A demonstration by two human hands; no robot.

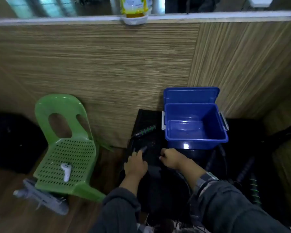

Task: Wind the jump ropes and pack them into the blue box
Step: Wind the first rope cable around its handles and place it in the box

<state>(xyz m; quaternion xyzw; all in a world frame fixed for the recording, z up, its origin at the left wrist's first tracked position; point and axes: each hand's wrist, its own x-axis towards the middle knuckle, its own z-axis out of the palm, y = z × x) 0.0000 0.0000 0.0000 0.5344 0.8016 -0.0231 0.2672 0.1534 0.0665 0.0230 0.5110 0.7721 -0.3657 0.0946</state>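
Reaching: left hand (136, 163) pinches a dark jump-rope handle (144, 148)
Right hand (172, 158): fisted, contents unclear
Blue box (196, 142): lid open

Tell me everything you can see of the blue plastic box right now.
The blue plastic box is a glossy, rectangular tub standing upright on a dark surface against the wood-grain wall. Its hinged blue lid is flipped open and leans back. Grey latch clips sit on both sides. Inside looks empty, with no rope visible. Neither hand touches it; the right hand is just in front.
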